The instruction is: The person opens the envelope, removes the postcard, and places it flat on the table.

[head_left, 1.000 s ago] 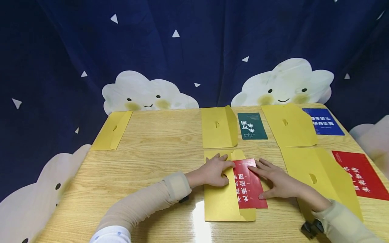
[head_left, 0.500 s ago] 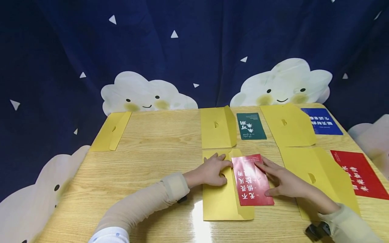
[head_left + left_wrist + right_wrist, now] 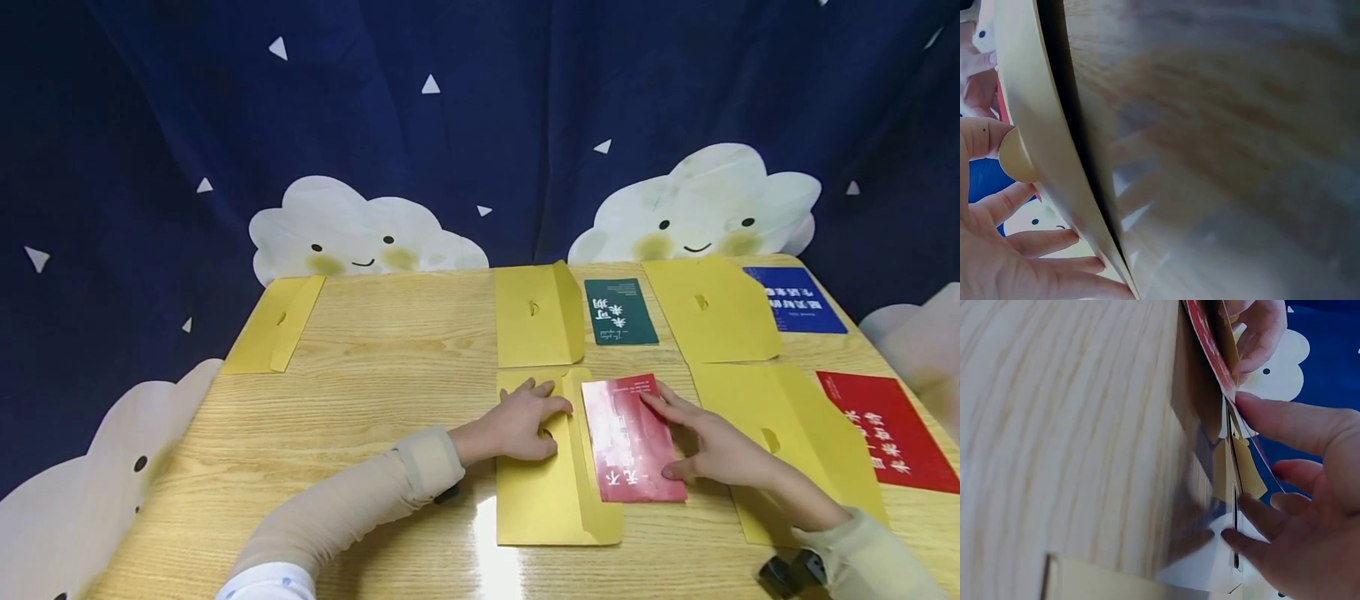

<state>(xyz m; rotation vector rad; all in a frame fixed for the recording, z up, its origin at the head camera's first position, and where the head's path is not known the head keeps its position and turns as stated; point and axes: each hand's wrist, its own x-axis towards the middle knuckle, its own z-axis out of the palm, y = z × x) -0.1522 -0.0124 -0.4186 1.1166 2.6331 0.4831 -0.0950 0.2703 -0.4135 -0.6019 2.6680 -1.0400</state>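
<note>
In the head view, my right hand pinches a red card with white characters by its right edge. The card is raised a little and overlaps the open flap of a yellow envelope. My left hand presses on that envelope with fingers spread, holding it to the table. In the left wrist view, the left thumb is by the envelope's half-round tab, and the other fingers lie along its surface. The right wrist view has the thumb at the edge of the red card.
Two yellow envelopes lie behind, another to the right and one far left. A green card, a blue card and a second red card rest on the wooden table. A dark curtain hangs behind.
The red card has come out of the yellow envelope, moving right and lifting slightly in my right hand. My left hand stays on the envelope, almost still.
</note>
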